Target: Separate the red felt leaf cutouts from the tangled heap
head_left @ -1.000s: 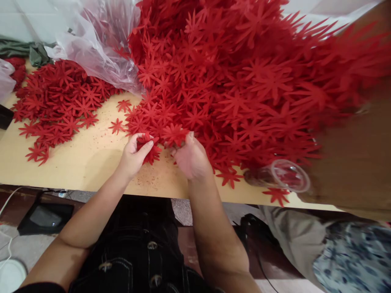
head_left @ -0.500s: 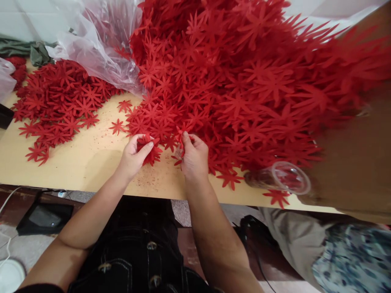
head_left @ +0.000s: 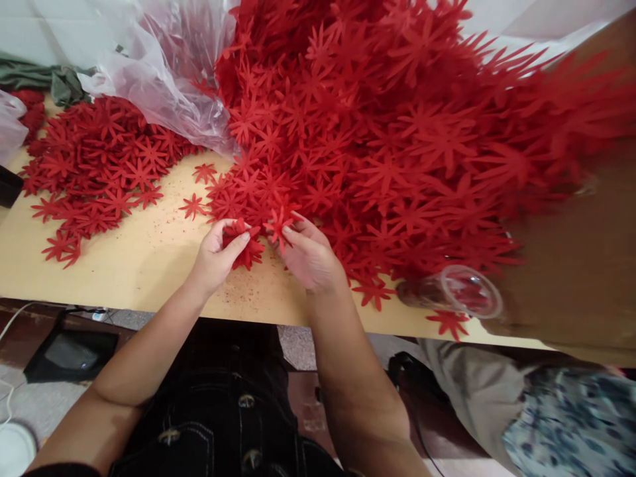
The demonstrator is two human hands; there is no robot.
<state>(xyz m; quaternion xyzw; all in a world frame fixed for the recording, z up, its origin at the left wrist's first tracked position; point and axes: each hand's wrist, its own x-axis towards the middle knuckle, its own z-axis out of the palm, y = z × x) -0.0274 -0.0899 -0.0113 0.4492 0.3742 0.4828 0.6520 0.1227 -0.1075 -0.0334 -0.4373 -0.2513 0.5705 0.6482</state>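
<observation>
My left hand (head_left: 218, 255) is closed around a small bunch of red flower cutouts (head_left: 251, 253), thumb pressed on top. Just to its right, my right hand (head_left: 314, 255) pinches a single red flower cutout (head_left: 279, 226) between thumb and fingers, its thin petals spread. Both hands are above the front part of the pale table, a short gap apart. Behind them rises a large heap of similar red flower cutouts (head_left: 358, 146). How many pieces the left hand holds I cannot tell.
A smaller pile of red cutouts (head_left: 99, 159) lies at left, beside a clear plastic bag (head_left: 173, 86). At right a transparent plastic cup (head_left: 472, 291) lies on its side near a cardboard box (head_left: 571, 265). A person's patterned clothing (head_left: 571, 417) shows at lower right.
My right hand has turned and its fingers have opened out somewhat, bringing a flower cutout leftward, closer to the left hand. The left hand has hardly moved.
</observation>
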